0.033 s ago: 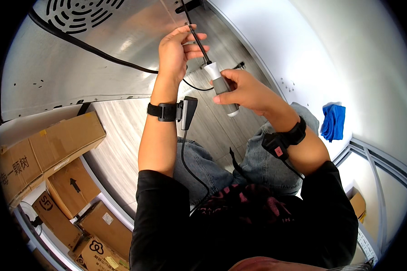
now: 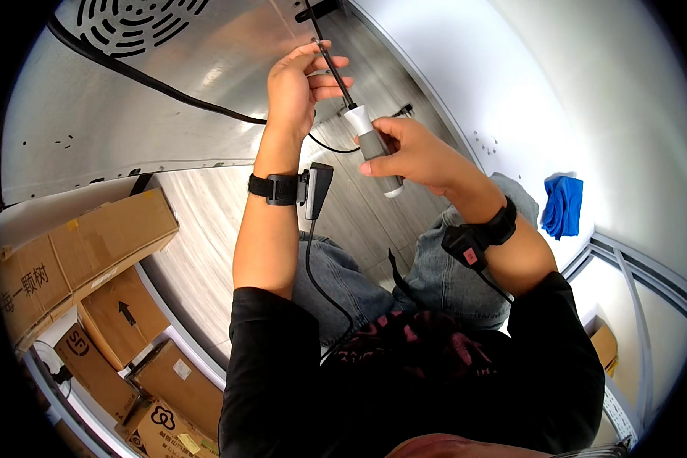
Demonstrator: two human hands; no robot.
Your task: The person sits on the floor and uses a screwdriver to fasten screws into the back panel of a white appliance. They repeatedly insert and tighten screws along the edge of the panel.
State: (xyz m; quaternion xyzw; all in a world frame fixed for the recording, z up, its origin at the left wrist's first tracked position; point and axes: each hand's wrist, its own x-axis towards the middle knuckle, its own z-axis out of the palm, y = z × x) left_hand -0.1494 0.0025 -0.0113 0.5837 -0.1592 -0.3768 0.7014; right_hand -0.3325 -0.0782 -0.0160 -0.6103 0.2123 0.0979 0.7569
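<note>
A long screwdriver (image 2: pixel 375 143) with a grey and white handle and a thin dark shaft slants up and away to the left. My right hand (image 2: pixel 414 151) is closed round its handle, thumb on the near side. Farther up, my left hand (image 2: pixel 298 82) steadies the shaft with its thumb and fingertips, the other fingers stretched loosely behind it. A tiny metal bit shows by the left fingertips, too small to name. Beside that hand stands a large metal panel (image 2: pixel 198 107) with curved vent slots. The screwdriver's tip is out of sight at the top edge.
A thick black cable (image 2: pixel 168 90) crosses the panel and passes behind my left wrist. Cardboard boxes (image 2: pixel 114 237) are stacked at the left. On the right, a blue cloth (image 2: pixel 562 206) lies by the white wall (image 2: pixel 511 91). A plug (image 2: pixel 406 111) rests on the wood-look floor (image 2: pixel 198 206).
</note>
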